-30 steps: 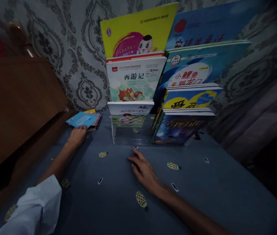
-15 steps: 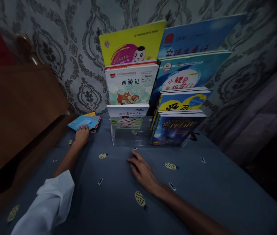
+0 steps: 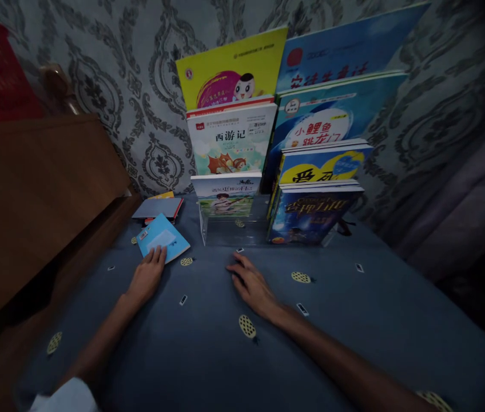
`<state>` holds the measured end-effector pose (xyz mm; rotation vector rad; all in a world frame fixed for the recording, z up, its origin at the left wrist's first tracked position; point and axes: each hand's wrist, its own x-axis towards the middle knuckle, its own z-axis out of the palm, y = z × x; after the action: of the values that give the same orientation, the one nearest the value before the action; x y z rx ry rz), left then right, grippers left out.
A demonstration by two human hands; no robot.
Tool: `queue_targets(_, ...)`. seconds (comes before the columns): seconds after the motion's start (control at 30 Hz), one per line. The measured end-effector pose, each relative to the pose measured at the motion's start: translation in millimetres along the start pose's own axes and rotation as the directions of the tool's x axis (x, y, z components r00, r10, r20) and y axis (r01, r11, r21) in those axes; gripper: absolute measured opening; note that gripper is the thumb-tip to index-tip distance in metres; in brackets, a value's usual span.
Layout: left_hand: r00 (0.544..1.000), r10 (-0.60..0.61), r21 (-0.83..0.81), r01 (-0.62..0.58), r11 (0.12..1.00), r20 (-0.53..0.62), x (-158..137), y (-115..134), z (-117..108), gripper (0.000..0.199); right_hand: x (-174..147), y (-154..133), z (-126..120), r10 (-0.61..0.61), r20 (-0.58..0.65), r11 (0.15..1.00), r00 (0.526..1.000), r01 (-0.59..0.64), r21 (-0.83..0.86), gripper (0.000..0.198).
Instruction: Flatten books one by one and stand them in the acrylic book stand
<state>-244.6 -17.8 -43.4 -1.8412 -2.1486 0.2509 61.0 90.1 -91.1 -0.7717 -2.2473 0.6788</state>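
Off the pile comes a thin light-blue book (image 3: 164, 234), lying at an angle with a pale patch on its cover. My left hand (image 3: 150, 273) grips its near edge, fingers on top; the thumb is hidden. Behind it sits a small pile of books (image 3: 159, 207), a grey-blue cover uppermost with red and yellow edges beneath. My right hand (image 3: 251, 284) rests on the table with fingers apart, holding nothing. Just beyond it stands a clear tiered book rack (image 3: 238, 234). Its left column has a green-covered book (image 3: 227, 197) in front; on the right a dark-blue book (image 3: 309, 214) leans foremost.
Taller books rise at the rack's back, including a yellow-green one (image 3: 234, 63) and a blue one (image 3: 349, 48). A brown wooden cabinet (image 3: 40, 200) borders the left side. The dark blue tablecloth (image 3: 208, 355) carries pineapple prints, and patterned wallpaper (image 3: 156, 103) covers the wall behind.
My left hand has pulled the light-blue book off the pile, toward me and to the right, uncovering the grey-blue cover. My right hand has stayed almost still; the view has shifted slightly.
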Motion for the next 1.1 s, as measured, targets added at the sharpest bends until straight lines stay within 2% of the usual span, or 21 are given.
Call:
queue_targets(0.23, 0.992, 0.126, -0.013, -0.127, 0.992, -0.021, -61.4, 24.4, -12.0, 0.063, 1.4, -4.8, -3.8, 0.004, 0.049, 0.999, 0.999, -0.003, -0.036, 0.032)
queue_targets(0.37, 0.976, 0.208, 0.005, -0.208, 0.978, -0.059, -90.4, 46.5, -17.9, 0.066, 0.3, -9.0, -5.9, 0.001, 0.054, 0.999, 0.999, 0.001, -0.032, 0.031)
queue_targets(0.57, 0.904, 0.392, -0.104, -0.413, 0.905, -0.172, -122.5, 89.1, -27.8, 0.07, -3.6, -10.4, -6.0, -0.028, 0.057, 0.999, 0.998, 0.03, -0.026, 0.031)
queue_targets(0.67, 0.87, 0.437, -0.247, -0.485, 0.839, -0.227, -128.8, 93.5, -37.2, 0.068, -8.9, -10.0, -5.5, -0.05, 0.053, 0.998, 0.997, 0.052, -0.03, 0.03)
queue_targets(0.73, 0.882, 0.42, -0.356, -0.471, 0.807, -0.214, -130.1, 87.5, -39.7, 0.067, -14.0, -11.1, -5.8, -0.062, 0.055, 0.997, 0.997, 0.064, -0.034, 0.031)
queue_targets(0.77, 0.902, 0.382, -0.402, -0.431, 0.808, -0.2, -130.0, 83.0, -38.3, 0.07, -16.8, -12.3, -6.1, -0.069, 0.057, 0.997, 0.996, 0.071, -0.034, 0.03)
queue_targets(0.87, 0.978, 0.119, -0.496, -0.192, 0.847, -0.174, -126.3, 70.7, -23.6, 0.073, -24.3, -17.7, -8.1, -0.079, 0.065, 0.996, 0.995, 0.081, -0.028, 0.03)
queue_targets(0.93, 0.989, -0.013, -0.534, -0.067, 0.843, -0.145, -120.7, 67.5, -11.1, 0.069, -27.5, -22.1, -10.0, -0.082, 0.066, 0.996, 0.994, 0.083, -0.015, 0.03)
queue_targets(1.0, 0.99, -0.023, -0.554, -0.057, 0.831, -0.137, -112.8, 69.1, -2.8, 0.066, -28.8, -25.5, -11.7, -0.09, 0.072, 0.996, 0.993, 0.09, 0.001, 0.031)
queue_targets(1.1, 0.983, 0.065, -0.565, -0.151, 0.811, -0.169, -98.6, 77.8, -1.6, 0.063, -28.6, -25.3, -11.4, -0.089, 0.08, 0.996, 0.993, 0.088, 0.023, 0.032)
